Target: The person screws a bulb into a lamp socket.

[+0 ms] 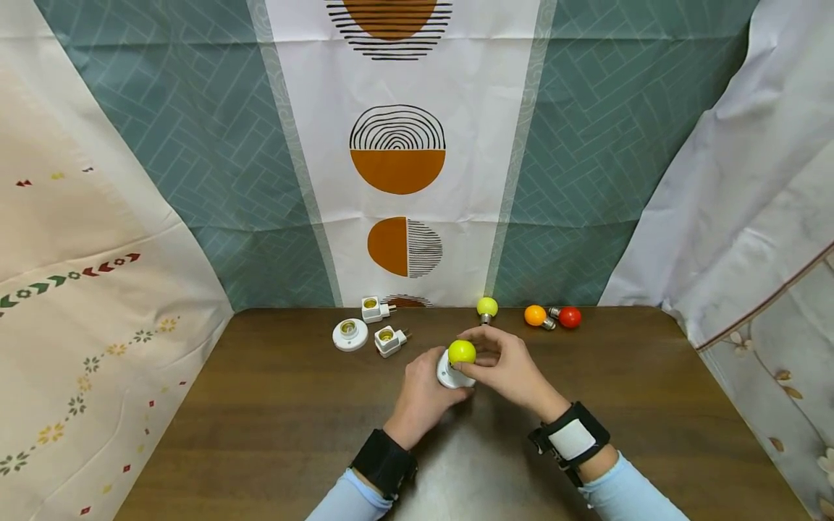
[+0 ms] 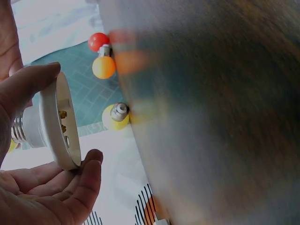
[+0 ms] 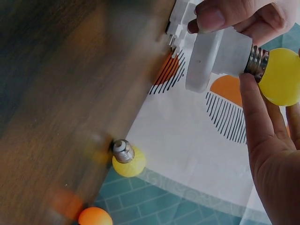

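Note:
My left hand (image 1: 425, 391) holds a white round lamp holder (image 2: 61, 122) by the rim of its base, thumb on one side and fingers on the other. Brass-coloured screws show in the underside of the base, which is raised off the table. A yellow light bulb (image 1: 462, 352) stands at the holder's mouth, with part of its metal screw thread (image 3: 257, 63) still showing outside. Thumb and fingers of my right hand (image 1: 511, 367) pinch this bulb from the right side, with one fingertip right at the thread in the right wrist view.
Left of my hands sit another round lamp holder (image 1: 350, 335) and two white plug-in sockets, one farther back (image 1: 374, 310) and one nearer (image 1: 389, 341). Toward the table's back edge are a second yellow bulb (image 1: 486, 307), an orange bulb (image 1: 535, 315) and a red bulb (image 1: 570, 317).

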